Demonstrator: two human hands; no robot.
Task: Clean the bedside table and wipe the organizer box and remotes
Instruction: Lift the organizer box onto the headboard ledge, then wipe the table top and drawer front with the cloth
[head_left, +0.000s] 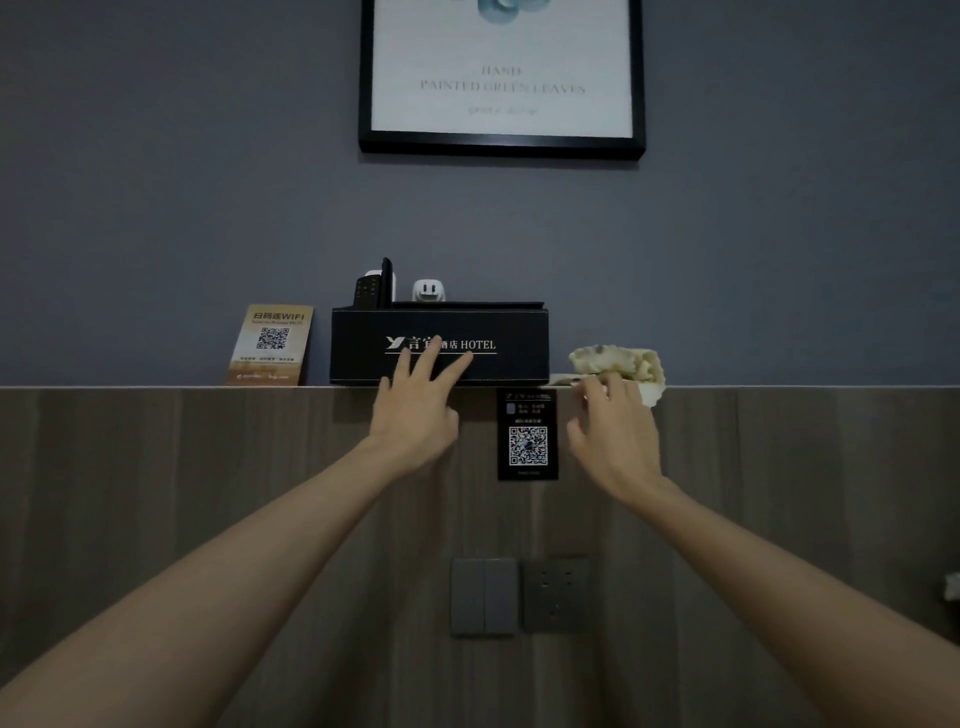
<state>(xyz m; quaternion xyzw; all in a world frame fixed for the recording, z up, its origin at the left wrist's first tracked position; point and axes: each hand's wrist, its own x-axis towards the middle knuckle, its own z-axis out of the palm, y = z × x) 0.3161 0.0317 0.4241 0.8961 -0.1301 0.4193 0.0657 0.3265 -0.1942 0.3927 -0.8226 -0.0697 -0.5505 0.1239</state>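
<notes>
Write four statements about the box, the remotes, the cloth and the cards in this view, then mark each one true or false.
1. The remotes stand upright in the left end of the organizer box. True.
2. The left hand grips the cloth. False: its spread fingers touch the box's front, and the cloth lies right of the box, at the right hand.
3. The WiFi card stands to the right of the box. False: it stands to the left.
4. A black QR card sits on the wood panel below the box. True.
</notes>
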